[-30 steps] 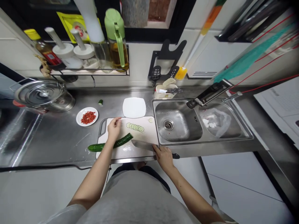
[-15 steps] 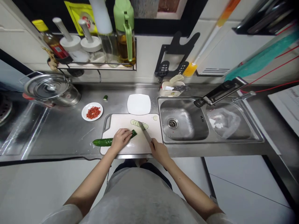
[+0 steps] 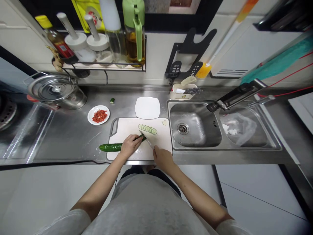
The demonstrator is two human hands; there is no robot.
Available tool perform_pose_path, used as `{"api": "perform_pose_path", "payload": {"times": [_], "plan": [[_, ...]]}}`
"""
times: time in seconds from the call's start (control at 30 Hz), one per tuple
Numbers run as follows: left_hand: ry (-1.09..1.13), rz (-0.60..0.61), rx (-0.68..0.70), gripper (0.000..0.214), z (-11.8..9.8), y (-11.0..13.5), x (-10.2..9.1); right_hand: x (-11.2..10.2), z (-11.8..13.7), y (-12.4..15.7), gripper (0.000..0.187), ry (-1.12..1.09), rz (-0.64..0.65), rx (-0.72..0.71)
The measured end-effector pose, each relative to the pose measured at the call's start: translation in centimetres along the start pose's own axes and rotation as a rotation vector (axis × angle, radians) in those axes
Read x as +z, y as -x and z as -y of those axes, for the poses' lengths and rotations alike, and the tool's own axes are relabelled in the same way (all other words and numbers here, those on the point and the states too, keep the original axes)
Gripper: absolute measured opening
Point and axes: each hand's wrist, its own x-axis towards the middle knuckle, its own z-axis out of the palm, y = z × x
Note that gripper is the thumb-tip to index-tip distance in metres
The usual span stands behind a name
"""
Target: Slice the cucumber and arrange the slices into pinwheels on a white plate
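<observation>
A green cucumber (image 3: 110,147) lies across the white cutting board (image 3: 127,125) near the counter's front edge. My left hand (image 3: 129,147) is closed over the cucumber close to its cut end. My right hand (image 3: 162,158) grips the handle of a knife (image 3: 146,139), whose blade rests at the cucumber's cut end. A row of several thin cucumber slices (image 3: 147,129) lies on the board just beyond the blade. One more slice (image 3: 164,122) sits at the board's right corner.
A white square plate (image 3: 147,107) lies behind the board, a small plate of red bits (image 3: 98,115) to its left, and a cucumber end piece (image 3: 112,100) farther back. A steel pot (image 3: 57,91) stands far left. The double sink (image 3: 195,125) is to the right.
My left hand moved from the board onto the cucumber and closed on it. The knife swung from lying at the board's front edge to the cucumber's cut end.
</observation>
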Motion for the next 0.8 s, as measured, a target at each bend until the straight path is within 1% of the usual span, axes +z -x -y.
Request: {"api": "perform_pose_path", "payload": {"times": [0.23,0.57,0.8], "plan": [[-0.025,-0.012,0.021,0.031,0.03,-0.06,0.08,0.02,0.08,0.02,0.031,0.004,0.007,0.005],[-0.080,-0.127,0.124,0.028,0.25,-0.07,0.41,-0.71,0.33,0.37,0.033,0.017,0.062,0.014],[-0.107,-0.114,0.112,0.026,0.22,0.12,0.49,-0.46,0.74,0.43,0.030,0.067,0.075,0.000]]}}
